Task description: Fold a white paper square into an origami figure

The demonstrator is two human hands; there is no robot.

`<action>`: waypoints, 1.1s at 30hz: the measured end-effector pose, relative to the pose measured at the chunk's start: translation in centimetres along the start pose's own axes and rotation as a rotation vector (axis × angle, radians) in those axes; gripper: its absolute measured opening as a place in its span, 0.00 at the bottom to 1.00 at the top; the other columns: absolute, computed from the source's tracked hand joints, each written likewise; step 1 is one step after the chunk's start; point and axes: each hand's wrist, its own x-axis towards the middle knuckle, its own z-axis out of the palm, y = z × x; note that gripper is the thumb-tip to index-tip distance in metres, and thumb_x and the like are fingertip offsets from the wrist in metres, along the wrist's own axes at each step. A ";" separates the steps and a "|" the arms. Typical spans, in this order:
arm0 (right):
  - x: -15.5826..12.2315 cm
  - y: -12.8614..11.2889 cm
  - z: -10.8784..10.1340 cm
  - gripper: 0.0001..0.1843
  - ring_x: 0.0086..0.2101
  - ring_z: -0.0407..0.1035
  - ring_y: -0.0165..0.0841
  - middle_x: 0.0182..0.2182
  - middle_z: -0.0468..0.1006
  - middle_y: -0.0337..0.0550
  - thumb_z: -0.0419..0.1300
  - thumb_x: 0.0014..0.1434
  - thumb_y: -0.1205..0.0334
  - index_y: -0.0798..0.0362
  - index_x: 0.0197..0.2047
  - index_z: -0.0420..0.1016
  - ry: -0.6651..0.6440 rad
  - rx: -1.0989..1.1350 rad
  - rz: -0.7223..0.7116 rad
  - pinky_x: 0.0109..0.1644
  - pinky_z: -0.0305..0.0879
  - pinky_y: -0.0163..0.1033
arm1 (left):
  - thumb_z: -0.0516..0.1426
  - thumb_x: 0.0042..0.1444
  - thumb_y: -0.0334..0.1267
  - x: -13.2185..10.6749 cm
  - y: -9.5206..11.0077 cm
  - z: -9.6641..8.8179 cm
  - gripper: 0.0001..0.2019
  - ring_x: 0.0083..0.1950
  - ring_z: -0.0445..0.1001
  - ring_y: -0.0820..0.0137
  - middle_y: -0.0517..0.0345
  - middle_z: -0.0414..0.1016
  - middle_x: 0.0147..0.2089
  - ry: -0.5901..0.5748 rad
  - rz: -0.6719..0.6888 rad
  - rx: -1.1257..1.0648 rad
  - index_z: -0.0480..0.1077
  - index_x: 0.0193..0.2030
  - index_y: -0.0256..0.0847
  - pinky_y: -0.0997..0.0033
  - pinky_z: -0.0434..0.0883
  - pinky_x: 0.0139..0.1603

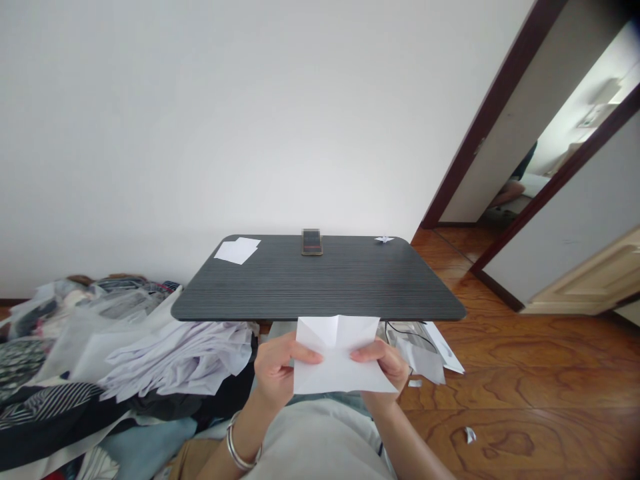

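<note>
A creased white sheet of paper is held up in front of my lap, just below the table's near edge. My left hand grips its left side, thumb on the front and the other fingers behind. On the right side, my right hand pinches it the same way. Fold lines run out from the middle of the sheet, and its top edge bends at the centre. The fingers behind the paper are hidden. A silver bangle circles my left wrist.
On the dark table lie white paper sheets at left, a phone at the back and a small folded paper piece at right. Piled clothes fill the left. A paper scrap lies on the wooden floor.
</note>
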 end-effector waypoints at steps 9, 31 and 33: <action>0.1 0.1 0.2 0.09 0.16 0.58 0.29 0.17 0.69 0.36 0.63 0.53 0.60 0.50 0.23 0.72 0.015 -0.066 -0.023 0.18 0.48 0.35 | 0.62 0.50 0.40 -0.1 -0.1 0.1 0.11 0.17 0.67 0.77 0.61 0.72 0.19 0.032 -0.026 0.033 0.70 0.22 0.39 0.79 0.58 0.17; 2.8 2.3 1.9 0.09 0.20 0.64 0.28 0.19 0.74 0.38 0.66 0.48 0.58 0.55 0.25 0.76 0.109 0.118 0.442 0.24 0.64 0.33 | 0.64 0.46 0.40 -0.2 -3.6 2.2 0.10 0.32 0.73 0.71 0.58 0.74 0.29 0.204 -0.754 -0.382 0.71 0.29 0.34 0.73 0.73 0.33; 2.9 2.5 2.0 0.09 0.20 0.63 0.28 0.20 0.75 0.38 0.66 0.48 0.58 0.56 0.26 0.76 0.104 0.130 0.467 0.24 0.63 0.32 | 0.64 0.46 0.39 -0.1 -3.6 2.4 0.10 0.33 0.73 0.71 0.57 0.75 0.31 0.226 -0.773 -0.376 0.72 0.31 0.34 0.73 0.73 0.34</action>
